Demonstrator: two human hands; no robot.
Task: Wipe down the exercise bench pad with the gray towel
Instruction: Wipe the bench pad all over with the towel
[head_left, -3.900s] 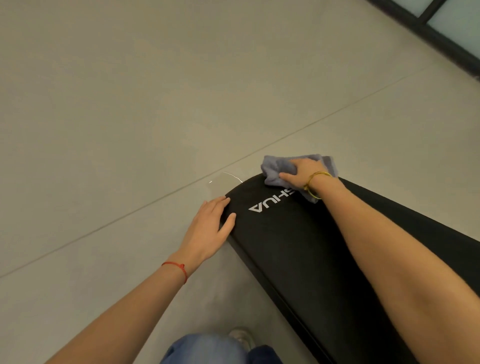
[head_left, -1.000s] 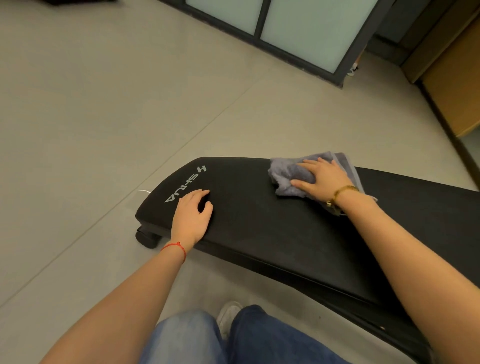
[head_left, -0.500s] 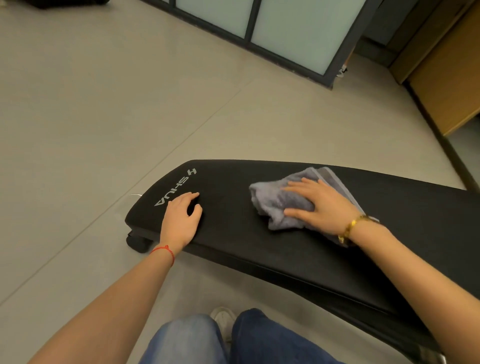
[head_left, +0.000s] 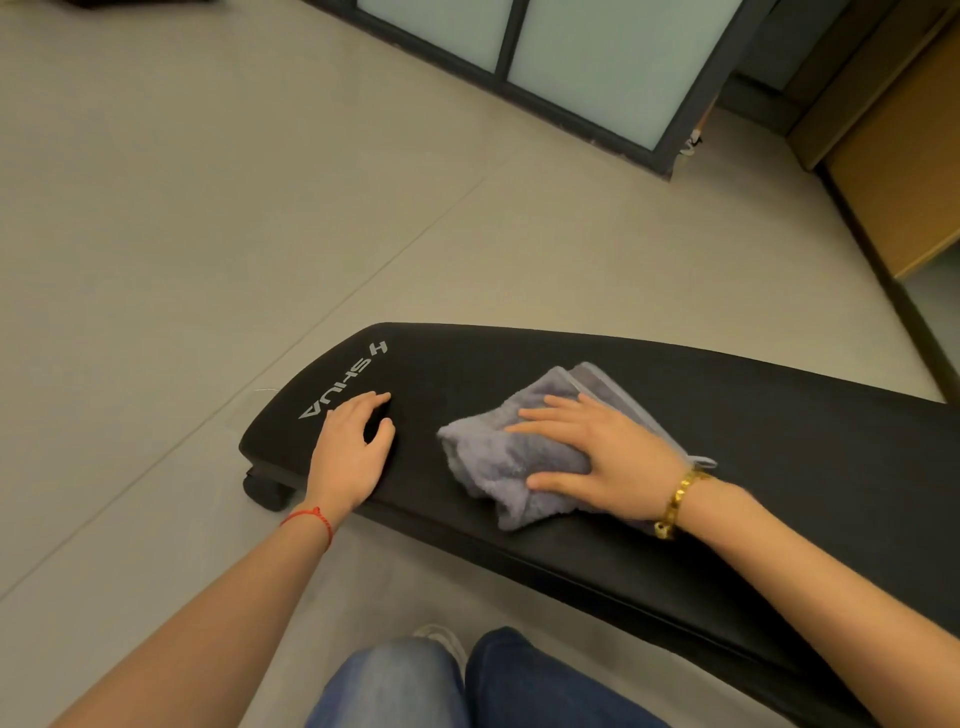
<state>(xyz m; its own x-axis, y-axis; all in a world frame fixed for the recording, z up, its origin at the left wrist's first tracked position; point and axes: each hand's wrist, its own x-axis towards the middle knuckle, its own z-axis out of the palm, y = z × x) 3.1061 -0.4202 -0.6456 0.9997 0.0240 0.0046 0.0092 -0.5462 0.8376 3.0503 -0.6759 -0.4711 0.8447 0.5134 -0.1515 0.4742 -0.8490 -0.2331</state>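
Observation:
A long black exercise bench pad (head_left: 753, 457) with white lettering at its left end runs from centre to the right edge. A bunched gray towel (head_left: 488, 457) lies on the pad's middle. My right hand (head_left: 597, 457), with a gold bracelet at the wrist, presses flat on the towel, fingers spread and pointing left. My left hand (head_left: 350, 452), a red string at its wrist, rests on the pad's left end beside the lettering, holding nothing.
A black wheel (head_left: 265, 491) sits under the pad's left end. Grey tiled floor (head_left: 208, 208) surrounds the bench. A dark-framed frosted glass partition (head_left: 597, 57) stands at the back, a wooden cabinet (head_left: 904, 171) at the right. My jeans-clad knees (head_left: 441, 686) are at the bottom.
My right hand has slid the towel leftward and toward me along the pad, closer to my left hand. My left hand has shifted from the pad's end edge onto its top.

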